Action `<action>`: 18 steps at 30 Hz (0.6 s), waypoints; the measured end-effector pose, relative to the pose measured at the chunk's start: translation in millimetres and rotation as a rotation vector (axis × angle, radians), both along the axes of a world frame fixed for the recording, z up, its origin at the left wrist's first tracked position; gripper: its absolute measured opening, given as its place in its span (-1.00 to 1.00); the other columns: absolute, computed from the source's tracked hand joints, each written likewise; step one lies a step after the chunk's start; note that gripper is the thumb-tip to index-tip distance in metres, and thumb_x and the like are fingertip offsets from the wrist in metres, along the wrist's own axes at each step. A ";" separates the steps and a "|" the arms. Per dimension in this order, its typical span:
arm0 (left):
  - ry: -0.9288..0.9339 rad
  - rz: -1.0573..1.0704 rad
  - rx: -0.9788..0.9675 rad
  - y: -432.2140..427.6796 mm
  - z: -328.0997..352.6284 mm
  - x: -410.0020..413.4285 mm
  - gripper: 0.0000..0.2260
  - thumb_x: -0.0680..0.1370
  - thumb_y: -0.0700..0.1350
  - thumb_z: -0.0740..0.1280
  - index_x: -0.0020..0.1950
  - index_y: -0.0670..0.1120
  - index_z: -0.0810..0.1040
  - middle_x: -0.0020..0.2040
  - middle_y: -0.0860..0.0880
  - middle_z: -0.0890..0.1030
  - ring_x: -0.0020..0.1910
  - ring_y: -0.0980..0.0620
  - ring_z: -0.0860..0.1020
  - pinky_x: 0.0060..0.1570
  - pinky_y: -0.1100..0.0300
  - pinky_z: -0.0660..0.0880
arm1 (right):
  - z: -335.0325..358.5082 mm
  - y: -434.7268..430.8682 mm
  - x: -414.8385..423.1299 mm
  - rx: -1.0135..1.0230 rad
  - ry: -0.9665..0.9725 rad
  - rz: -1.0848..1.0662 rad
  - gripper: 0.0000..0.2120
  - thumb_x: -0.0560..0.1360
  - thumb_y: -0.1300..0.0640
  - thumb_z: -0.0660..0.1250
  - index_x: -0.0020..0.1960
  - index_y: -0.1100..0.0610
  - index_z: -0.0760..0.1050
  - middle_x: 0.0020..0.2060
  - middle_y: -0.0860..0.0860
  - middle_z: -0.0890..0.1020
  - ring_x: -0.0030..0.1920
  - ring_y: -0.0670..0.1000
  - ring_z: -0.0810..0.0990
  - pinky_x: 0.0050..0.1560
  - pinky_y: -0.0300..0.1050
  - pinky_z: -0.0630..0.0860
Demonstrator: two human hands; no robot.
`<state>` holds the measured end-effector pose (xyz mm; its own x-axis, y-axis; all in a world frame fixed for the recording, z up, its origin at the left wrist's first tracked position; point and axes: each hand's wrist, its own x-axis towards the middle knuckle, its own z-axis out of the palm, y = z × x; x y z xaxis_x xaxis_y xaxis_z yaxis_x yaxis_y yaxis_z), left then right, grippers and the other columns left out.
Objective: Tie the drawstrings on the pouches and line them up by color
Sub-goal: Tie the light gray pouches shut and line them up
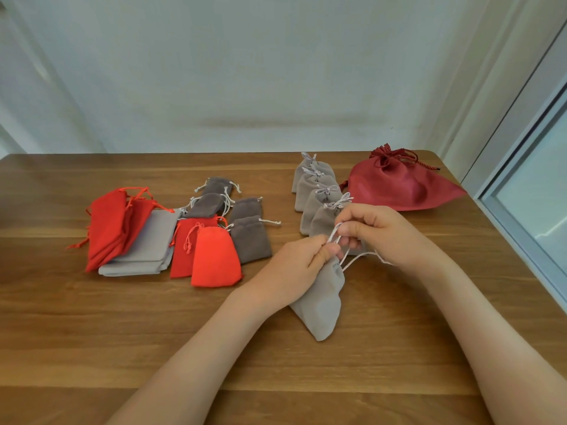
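A light grey pouch (322, 302) lies on the wooden table (92, 348) below my hands. My left hand (294, 271) pinches its gathered neck and one pale drawstring. My right hand (377, 231) pinches the drawstring loops (337, 234) just above the neck, and a loose string end (362, 257) trails under it. Behind my hands, several tied light grey pouches (316, 191) overlap in a row running away from me. To the left lies a loose heap of red pouches (214, 259), light grey pouches (147, 246) and dark grey pouches (250, 240) with untied strings.
A large dark red drawstring bag (402, 185) sits at the back right of the table. A pale wall rises behind the table's far edge. A window frame (521, 210) runs along the right side.
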<state>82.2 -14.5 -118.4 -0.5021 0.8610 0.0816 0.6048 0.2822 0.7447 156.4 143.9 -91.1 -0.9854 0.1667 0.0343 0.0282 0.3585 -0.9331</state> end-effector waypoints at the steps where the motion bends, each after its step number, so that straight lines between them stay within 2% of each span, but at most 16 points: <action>1: 0.018 -0.008 -0.010 0.5 -0.3 0.2 -0.73 0.65 0.00 0.09 -0.03 -0.07 0.54 -0.12 0.00 0.60 -0.13 0.14 0.52 -0.11 0.28 0.39 | 0.1 -1.3 0.5 -0.007 0.011 -0.003 -0.88 0.53 0.31 0.27 -0.14 0.24 0.56 -0.37 -0.01 0.59 -0.32 -0.13 0.51 -0.20 -0.23 0.51; 3: 0.063 -0.021 -0.016 1.4 -0.4 3.4 -0.71 0.66 -0.02 0.08 -0.07 -0.13 0.51 -0.15 -0.08 0.58 -0.16 0.05 0.51 -0.15 0.24 0.37 | 0.3 -8.2 0.7 -0.014 0.058 -0.006 -0.90 0.52 0.32 0.28 -0.14 0.30 0.55 -0.35 0.00 0.57 -0.32 -0.14 0.51 -0.23 -0.31 0.48; 6: 0.073 -0.007 -0.007 1.3 4.8 8.2 -0.71 0.66 -0.06 0.08 -0.25 0.00 0.37 -0.24 -0.13 0.53 -0.25 -0.02 0.48 -0.22 0.16 0.35 | 1.7 -18.5 -0.4 -0.042 0.118 -0.013 -0.92 0.51 0.35 0.29 -0.15 0.31 0.53 -0.35 -0.02 0.56 -0.31 -0.12 0.52 -0.23 -0.30 0.49; 8: 0.088 0.008 -0.024 -0.7 6.1 9.2 -0.68 0.66 -0.05 0.08 -0.29 0.01 0.34 -0.27 -0.17 0.53 -0.27 -0.07 0.48 -0.25 0.08 0.36 | 2.2 -22.4 -0.8 -0.015 0.143 -0.022 -0.93 0.50 0.35 0.30 -0.15 0.27 0.54 -0.36 -0.02 0.57 -0.32 -0.09 0.54 -0.24 -0.26 0.52; 10: 0.156 0.015 -0.049 -0.5 4.8 8.8 -0.67 0.66 -0.03 0.02 -0.29 0.01 0.30 -0.33 -0.10 0.47 -0.30 -0.09 0.46 -0.27 0.05 0.35 | 2.0 -24.6 -1.3 0.032 0.162 -0.028 -0.92 0.49 0.35 0.31 -0.15 0.24 0.55 -0.34 0.01 0.58 -0.32 -0.06 0.55 -0.21 -0.23 0.52; 12: 0.212 0.062 -0.138 2.4 1.9 7.6 -0.67 0.65 0.00 -0.05 -0.31 0.03 0.21 -0.38 0.03 0.35 -0.29 -0.06 0.39 -0.24 0.10 0.31 | 1.2 -25.3 -1.8 0.072 0.177 -0.034 -0.90 0.49 0.35 0.30 -0.12 0.21 0.56 -0.31 0.03 0.60 -0.29 -0.06 0.57 -0.17 -0.24 0.53; 14: 0.216 0.118 -0.175 4.5 -0.7 5.4 -0.69 0.64 -0.02 -0.04 -0.28 -0.01 0.26 -0.38 0.07 0.31 -0.25 -0.02 0.37 -0.19 0.14 0.29 | -0.3 -23.9 -2.5 0.158 0.188 -0.051 -0.85 0.50 0.33 0.30 -0.09 0.13 0.58 -0.25 -0.04 0.63 -0.19 -0.09 0.59 -0.09 -0.23 0.52; 16: 0.243 0.118 -0.090 4.2 -3.1 5.6 -0.70 0.66 -0.06 0.00 -0.16 -0.12 0.41 -0.34 0.02 0.42 -0.26 -0.05 0.42 -0.18 0.11 0.34 | -2.1 -21.2 -3.3 0.291 0.197 -0.061 -0.81 0.50 0.32 0.30 -0.08 0.05 0.60 -0.18 -0.11 0.64 -0.08 -0.12 0.58 -0.02 -0.21 0.50; 18: 0.285 0.116 0.033 2.9 -10.1 4.6 -0.65 0.64 -0.04 0.00 -0.09 -0.19 0.50 -0.26 -0.07 0.53 -0.24 -0.04 0.49 -0.18 0.10 0.38 | -2.9 -19.0 -3.7 0.355 0.201 -0.085 -0.81 0.49 0.31 0.32 -0.11 0.04 0.60 -0.17 -0.15 0.64 -0.06 -0.14 0.57 -0.01 -0.24 0.49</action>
